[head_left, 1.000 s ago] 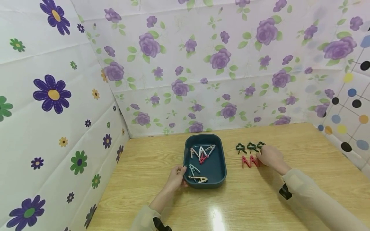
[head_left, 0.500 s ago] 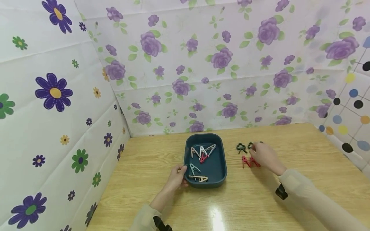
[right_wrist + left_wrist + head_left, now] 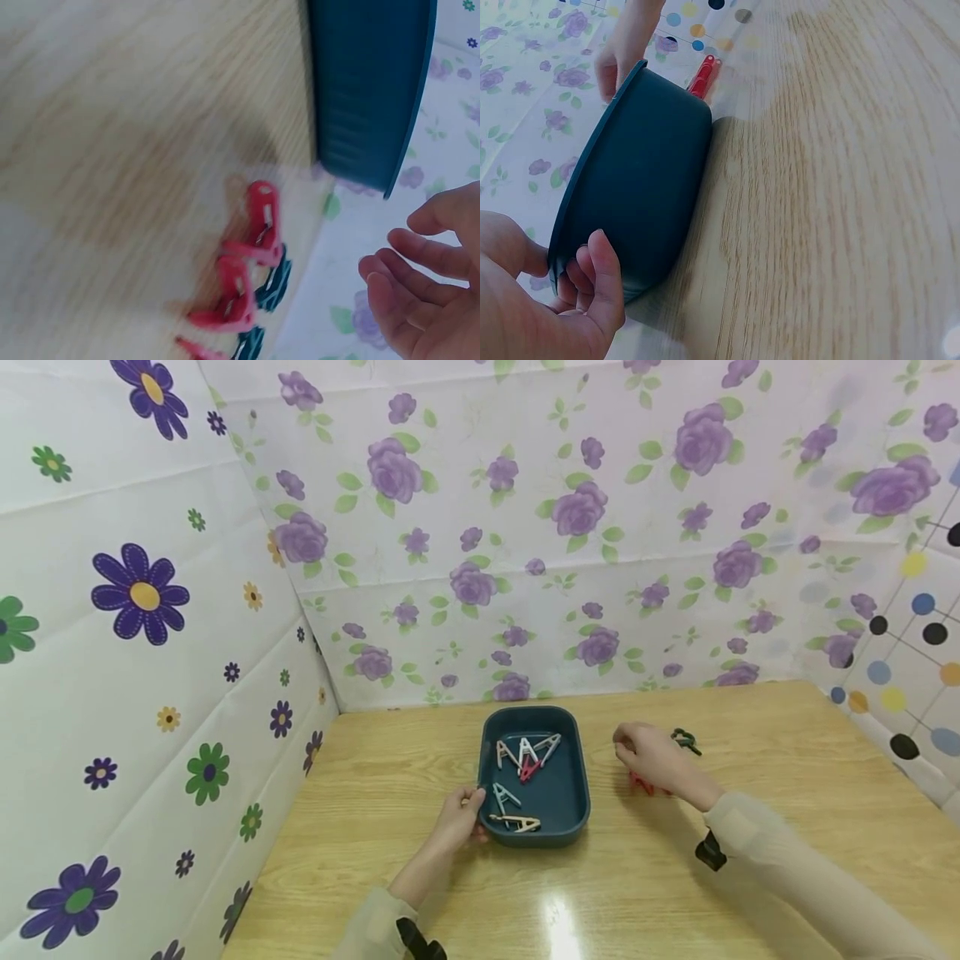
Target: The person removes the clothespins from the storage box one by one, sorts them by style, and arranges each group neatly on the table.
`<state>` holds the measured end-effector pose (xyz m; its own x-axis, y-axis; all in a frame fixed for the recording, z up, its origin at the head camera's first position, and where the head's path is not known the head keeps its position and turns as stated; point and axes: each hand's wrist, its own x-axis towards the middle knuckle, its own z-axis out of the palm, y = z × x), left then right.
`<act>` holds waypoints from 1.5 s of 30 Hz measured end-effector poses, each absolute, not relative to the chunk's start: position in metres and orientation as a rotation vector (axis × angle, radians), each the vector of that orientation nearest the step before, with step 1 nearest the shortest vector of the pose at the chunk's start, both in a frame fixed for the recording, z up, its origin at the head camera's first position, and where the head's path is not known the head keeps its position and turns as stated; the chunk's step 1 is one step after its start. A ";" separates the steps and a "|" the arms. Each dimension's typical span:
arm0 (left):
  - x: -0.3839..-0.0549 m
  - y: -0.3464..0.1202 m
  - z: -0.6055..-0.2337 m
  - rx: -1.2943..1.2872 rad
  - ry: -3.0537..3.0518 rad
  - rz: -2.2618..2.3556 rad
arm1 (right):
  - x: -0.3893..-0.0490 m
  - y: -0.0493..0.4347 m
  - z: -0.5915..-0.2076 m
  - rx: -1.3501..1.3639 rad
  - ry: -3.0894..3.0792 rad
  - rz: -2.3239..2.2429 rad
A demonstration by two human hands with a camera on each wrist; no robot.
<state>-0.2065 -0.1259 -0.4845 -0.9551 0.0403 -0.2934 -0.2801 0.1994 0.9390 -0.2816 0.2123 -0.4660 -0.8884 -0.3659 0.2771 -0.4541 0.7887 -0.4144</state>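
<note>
My left hand [image 3: 456, 818] grips the near left rim of a dark teal tray [image 3: 551, 841], with thumb at the rim and fingers against the outer wall. Inside the tray lie several clothespins, among them a white clothespin [image 3: 527, 752], a red clothespin [image 3: 528, 769], a light teal one and a beige one. Right of the tray, my right hand [image 3: 656, 760] hovers above the row of clips. In the right wrist view its fingers are loosely bent, holding nothing. Below it stand red clothespins [image 3: 262, 221] and dark green clips [image 3: 275, 283], partly hidden by the hand in the head view.
One dark green clip [image 3: 686, 741] shows behind the right hand. The wooden table [image 3: 375, 777] meets a flower-printed sheet [image 3: 420, 610] at its back edge. Another printed sheet [image 3: 150, 710] stands along the left side.
The right hand has moved left over the row, from the rightmost clips towards the tray, uncovering the far right green clip. The left hand and the tray have stayed put.
</note>
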 end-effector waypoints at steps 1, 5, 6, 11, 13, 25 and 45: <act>-0.206 -0.126 -0.484 -0.230 2.221 1.826 | -0.282 0.210 -0.465 0.651 -2.795 0.715; -0.206 -0.125 -0.485 -0.240 2.219 1.824 | -0.283 0.199 -0.460 0.672 -2.774 0.691; -0.207 -0.125 -0.485 -0.242 2.219 1.823 | -0.284 0.197 -0.459 0.677 -2.768 0.684; -0.207 -0.124 -0.486 -0.240 2.224 1.821 | -0.288 0.184 -0.457 0.730 -2.720 0.654; -0.206 -0.124 -0.486 -0.234 2.224 1.823 | -0.289 0.180 -0.458 0.754 -2.703 0.646; -0.206 -0.127 -0.487 -0.226 2.215 1.832 | -0.290 0.151 -0.445 0.779 -2.722 0.571; -0.207 -0.126 -0.486 -0.198 2.235 1.840 | -0.299 0.115 -0.445 0.790 -2.859 0.525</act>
<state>-0.2069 -0.1258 -0.4858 -0.9623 0.0466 -0.2681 -0.2541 0.1983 0.9466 -0.2994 0.1147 -0.4451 -0.8547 -0.4733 0.2133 -0.5182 0.8024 -0.2959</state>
